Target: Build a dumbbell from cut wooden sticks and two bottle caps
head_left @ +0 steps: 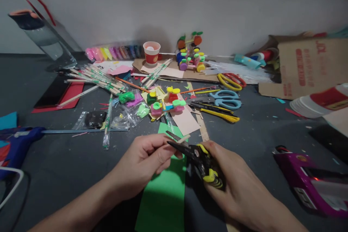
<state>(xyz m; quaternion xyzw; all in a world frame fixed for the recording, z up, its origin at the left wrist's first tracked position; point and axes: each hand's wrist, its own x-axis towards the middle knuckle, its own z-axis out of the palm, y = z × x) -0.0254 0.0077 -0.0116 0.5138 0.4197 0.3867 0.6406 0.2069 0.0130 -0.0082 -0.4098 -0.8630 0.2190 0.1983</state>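
Note:
My left hand (152,154) pinches a short, pale wooden stick (184,139) between thumb and fingers; part of it is hidden by the fingers. My right hand (231,177) is wrapped round the black and yellow handles of pruning shears (199,156). Their blades stand apart and point left at my left fingertips, with the stick between or right beside the blades. Beneath both hands lies a strip of green paper (165,195). Just beyond them, a small model of coloured clay (167,103) sits near a pale pink paper piece (187,121).
Wrapped chopsticks (98,78) lie at the back left, near a water bottle (45,40). A blue glue gun (19,148) rests at left. Blue-handled scissors (225,99) and a yellow cutter knife (220,114) lie ahead. A purple device (301,174) and paper cups (318,99) stand right.

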